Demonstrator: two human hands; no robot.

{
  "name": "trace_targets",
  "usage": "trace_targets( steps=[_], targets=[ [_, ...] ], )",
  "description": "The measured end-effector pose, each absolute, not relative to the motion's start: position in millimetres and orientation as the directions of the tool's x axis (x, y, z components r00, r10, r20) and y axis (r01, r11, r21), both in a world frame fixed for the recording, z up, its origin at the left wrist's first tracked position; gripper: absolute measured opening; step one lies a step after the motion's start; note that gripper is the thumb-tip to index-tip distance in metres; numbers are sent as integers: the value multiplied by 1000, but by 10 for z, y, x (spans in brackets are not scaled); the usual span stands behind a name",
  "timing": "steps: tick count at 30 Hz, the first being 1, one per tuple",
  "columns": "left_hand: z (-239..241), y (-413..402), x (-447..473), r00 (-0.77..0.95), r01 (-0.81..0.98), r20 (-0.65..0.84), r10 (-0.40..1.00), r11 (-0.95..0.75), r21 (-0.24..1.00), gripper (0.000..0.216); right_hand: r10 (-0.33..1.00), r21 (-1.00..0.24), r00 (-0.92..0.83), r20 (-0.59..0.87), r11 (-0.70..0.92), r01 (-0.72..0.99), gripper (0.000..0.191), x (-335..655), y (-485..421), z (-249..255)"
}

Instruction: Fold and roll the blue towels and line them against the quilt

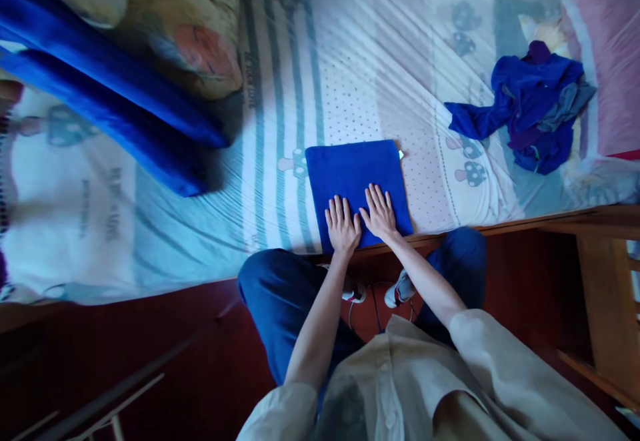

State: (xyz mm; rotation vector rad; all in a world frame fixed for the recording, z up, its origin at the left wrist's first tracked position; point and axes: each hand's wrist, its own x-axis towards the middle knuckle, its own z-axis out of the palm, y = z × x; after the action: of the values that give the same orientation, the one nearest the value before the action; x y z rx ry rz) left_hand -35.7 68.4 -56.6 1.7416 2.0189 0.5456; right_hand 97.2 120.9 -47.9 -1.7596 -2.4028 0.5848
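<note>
A blue cloth (353, 167), folded into a flat square, lies at the front edge of the bed, with a small white tag at its far right corner. My left hand (343, 225) rests palm down on its near left part, fingers stretched out. Beside it, my right hand (379, 213) presses flat on the near right part, its fingers slightly spread. Neither hand grips anything. The cloth's near edge reaches the edge of the mattress.
Crumpled blue and purple clothes (537, 104) lie to the right, against a pink pillow (610, 61). Two long blue padded pieces (115, 101) slant across the left side, near a patterned cushion (200, 47). The bed (360, 74) has a striped, mushroom-print sheet. Wooden furniture (607, 307) stands at right.
</note>
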Motion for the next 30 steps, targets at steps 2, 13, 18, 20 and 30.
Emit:
trace_targets(
  steps=[2,13,18,20,30],
  targets=[
    [-553,625,-420,-132,824,-59,990,142,549,65,945,-367,-289,-154,217,905,68,1074,1080,-472],
    [-613,509,-661,-211,803,-49,976,202,561,70,978,-324,-185,-94,146,935,73,1586,1072,-530],
    [-629,520,-643,-210,809,-49,976,202,553,71,988,-303,-124,-89,92,949,75,1727,1033,-555],
    [-647,519,-656,-210,811,-44,977,199,550,72,988,-289,-121,-98,88,953,75,1743,1040,-547],
    [-715,418,-809,-168,819,-43,985,164,551,71,983,-242,-110,-145,72,968,76,1724,1074,-525]
  ],
)
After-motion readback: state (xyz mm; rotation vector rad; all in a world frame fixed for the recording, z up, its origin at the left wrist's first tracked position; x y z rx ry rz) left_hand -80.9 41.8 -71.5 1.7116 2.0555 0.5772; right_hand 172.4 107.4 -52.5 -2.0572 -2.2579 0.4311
